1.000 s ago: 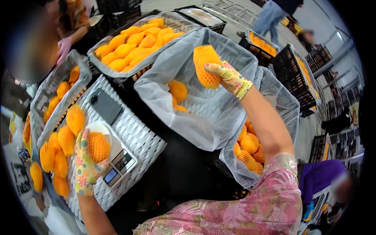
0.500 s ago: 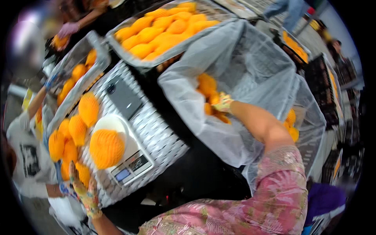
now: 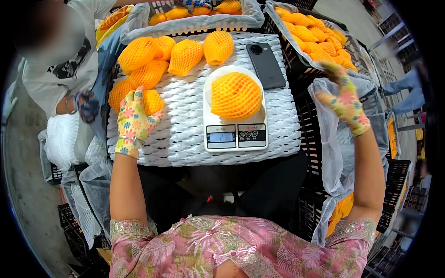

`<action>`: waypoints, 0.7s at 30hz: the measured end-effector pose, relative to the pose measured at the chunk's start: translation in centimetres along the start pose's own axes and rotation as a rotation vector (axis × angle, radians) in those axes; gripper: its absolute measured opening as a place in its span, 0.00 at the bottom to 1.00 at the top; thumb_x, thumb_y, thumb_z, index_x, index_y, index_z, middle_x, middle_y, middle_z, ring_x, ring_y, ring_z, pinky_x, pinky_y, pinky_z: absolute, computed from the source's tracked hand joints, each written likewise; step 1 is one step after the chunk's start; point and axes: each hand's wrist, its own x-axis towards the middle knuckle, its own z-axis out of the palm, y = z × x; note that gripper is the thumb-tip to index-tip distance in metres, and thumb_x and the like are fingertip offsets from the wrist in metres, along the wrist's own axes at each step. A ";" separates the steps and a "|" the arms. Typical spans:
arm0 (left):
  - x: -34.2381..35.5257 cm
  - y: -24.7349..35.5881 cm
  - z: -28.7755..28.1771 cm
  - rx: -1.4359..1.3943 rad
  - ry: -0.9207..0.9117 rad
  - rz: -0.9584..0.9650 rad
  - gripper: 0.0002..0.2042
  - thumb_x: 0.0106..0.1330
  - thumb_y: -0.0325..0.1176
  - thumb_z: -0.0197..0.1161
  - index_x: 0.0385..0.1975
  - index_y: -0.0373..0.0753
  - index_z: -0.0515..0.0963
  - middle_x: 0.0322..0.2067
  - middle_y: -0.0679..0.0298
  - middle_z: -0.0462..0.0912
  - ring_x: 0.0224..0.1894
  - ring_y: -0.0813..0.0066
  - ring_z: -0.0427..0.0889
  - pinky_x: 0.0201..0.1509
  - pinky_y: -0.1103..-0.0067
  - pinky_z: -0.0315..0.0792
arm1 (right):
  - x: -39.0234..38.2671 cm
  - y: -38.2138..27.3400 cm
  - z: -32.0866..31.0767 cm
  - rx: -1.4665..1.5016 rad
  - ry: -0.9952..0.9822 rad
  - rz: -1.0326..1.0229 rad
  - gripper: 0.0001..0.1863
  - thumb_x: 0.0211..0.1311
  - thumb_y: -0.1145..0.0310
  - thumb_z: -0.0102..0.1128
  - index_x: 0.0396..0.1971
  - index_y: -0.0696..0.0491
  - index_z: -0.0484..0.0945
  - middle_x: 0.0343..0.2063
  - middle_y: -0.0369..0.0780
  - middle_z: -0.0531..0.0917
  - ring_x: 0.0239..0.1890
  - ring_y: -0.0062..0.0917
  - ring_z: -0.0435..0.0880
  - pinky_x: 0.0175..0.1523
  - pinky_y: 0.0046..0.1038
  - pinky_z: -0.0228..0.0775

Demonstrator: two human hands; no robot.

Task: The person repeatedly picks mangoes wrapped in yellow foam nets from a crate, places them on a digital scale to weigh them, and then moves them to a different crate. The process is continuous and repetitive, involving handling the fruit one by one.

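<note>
A round fruit in an orange foam net (image 3: 236, 96) sits on a white kitchen scale (image 3: 211, 147), whose small display is lit. My left hand (image 3: 132, 124), in a flowered glove, has its fingers spread beside a smaller netted fruit (image 3: 153, 102) at the near end of a group. Several more netted fruits (image 3: 186, 57) lie behind it on the white woven foam sheet (image 3: 183, 134). My right hand (image 3: 346, 103), gloved alike, is raised with fingers apart and nothing in it. Below it is a black crate with a translucent plastic liner (image 3: 330, 157).
A dark phone (image 3: 266, 66) lies right of the scale. Beyond the sheet stands a lined crate (image 3: 134, 28) of netted fruit, where another person's gloved hand reaches in. A full crate (image 3: 320, 39) is at the back right. A co-worker's gloved hand (image 3: 86, 106) is close at the left.
My right hand has come up out of the lined crate, leaving the netted fruit there. The view has swung left to face the scale. My left hand remains by the fruit group.
</note>
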 end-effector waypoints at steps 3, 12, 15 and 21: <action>0.4 2.1 -3.3 0.122 -0.232 -0.126 0.47 0.47 0.49 0.74 0.67 0.40 0.59 0.57 0.48 0.67 0.58 0.48 0.70 0.57 0.63 0.70 | 2.7 -7.6 5.1 -0.197 -0.324 -0.244 0.48 0.38 0.54 0.77 0.64 0.48 0.65 0.62 0.50 0.66 0.65 0.42 0.65 0.67 0.37 0.58; -1.3 -0.9 -0.7 -0.304 0.082 0.020 0.45 0.43 0.34 0.73 0.66 0.41 0.60 0.58 0.50 0.69 0.60 0.49 0.69 0.63 0.66 0.65 | 6.3 -11.8 13.4 -0.518 -0.593 -0.114 0.51 0.35 0.59 0.75 0.66 0.48 0.62 0.62 0.52 0.65 0.58 0.48 0.72 0.62 0.39 0.66; -1.0 2.2 -2.0 -0.493 0.116 0.186 0.43 0.44 0.30 0.70 0.66 0.38 0.60 0.60 0.50 0.68 0.64 0.53 0.66 0.67 0.68 0.61 | 5.9 -8.5 11.9 -0.185 -0.473 -0.015 0.51 0.33 0.59 0.75 0.65 0.49 0.63 0.60 0.53 0.67 0.59 0.48 0.71 0.62 0.38 0.67; 0.8 11.6 -3.9 -0.652 0.082 0.460 0.42 0.45 0.20 0.65 0.67 0.39 0.59 0.62 0.55 0.66 0.66 0.58 0.65 0.69 0.70 0.59 | -2.5 -2.3 3.5 0.676 -0.171 0.014 0.49 0.41 0.61 0.78 0.64 0.53 0.60 0.55 0.41 0.72 0.59 0.26 0.69 0.64 0.29 0.63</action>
